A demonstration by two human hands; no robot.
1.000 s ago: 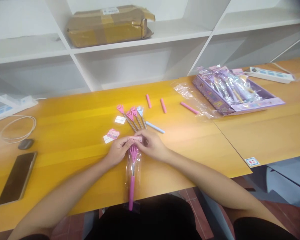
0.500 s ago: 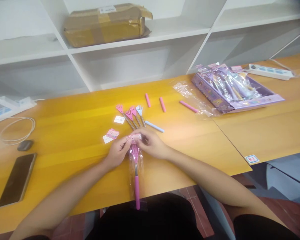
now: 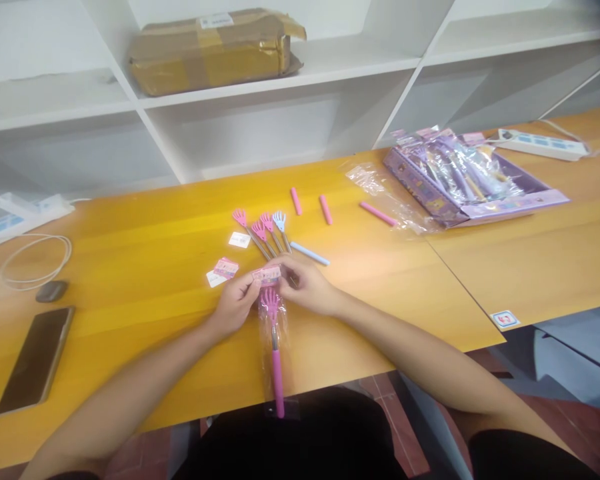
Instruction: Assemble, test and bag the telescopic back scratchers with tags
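A pink back scratcher (image 3: 277, 373) in a clear plastic bag hangs down toward me over the table's front edge, claw end up. At the bag's top is a pink printed header card (image 3: 267, 275). My left hand (image 3: 234, 303) pinches the card's left side between thumb and fingers. My right hand (image 3: 307, 283) has its fingers curled at the card's right side. Just beyond my hands lie several unbagged scratcher heads on metal rods, among them a pink one (image 3: 259, 231) and a light blue one (image 3: 279, 221); their lower ends are hidden behind my right hand.
Pink handle tubes (image 3: 325, 209) and a blue tube (image 3: 310, 253) lie beyond. Loose cards (image 3: 225, 269) are at left. A purple display box (image 3: 430, 193) holds bagged scratchers at right. A phone (image 3: 35, 360), power strips (image 3: 543, 143) and a shelf with a carton (image 3: 210, 57) surround the table.
The right thumb has drawn back from the card, so more of its printed face shows. The bagged scratcher's lower end has swung slightly right.
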